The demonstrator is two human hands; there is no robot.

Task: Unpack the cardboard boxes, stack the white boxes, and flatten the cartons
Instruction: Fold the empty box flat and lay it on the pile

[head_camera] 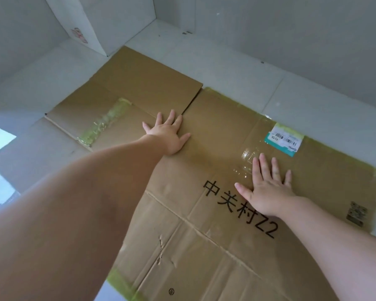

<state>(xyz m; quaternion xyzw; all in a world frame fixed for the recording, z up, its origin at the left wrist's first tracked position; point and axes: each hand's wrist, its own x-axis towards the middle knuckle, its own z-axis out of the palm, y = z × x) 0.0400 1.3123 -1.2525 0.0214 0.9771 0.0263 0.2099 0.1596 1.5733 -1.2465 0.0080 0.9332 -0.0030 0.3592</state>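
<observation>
step: flatten carton | carton (237,213) lies flat on floor (226,68), overlaps 2nd flattened carton (122,101) | left hand (169,135) + right hand (267,190) both splayed open, palms down, gripping nothing | tip: press along creases, work outward so taped flaps stay down

Both arms reach out straight. The left hand (168,135) lies flat, palm down, fingers spread wide. The right hand (267,187) lies flat too, nearer the body, fingers spread.
</observation>
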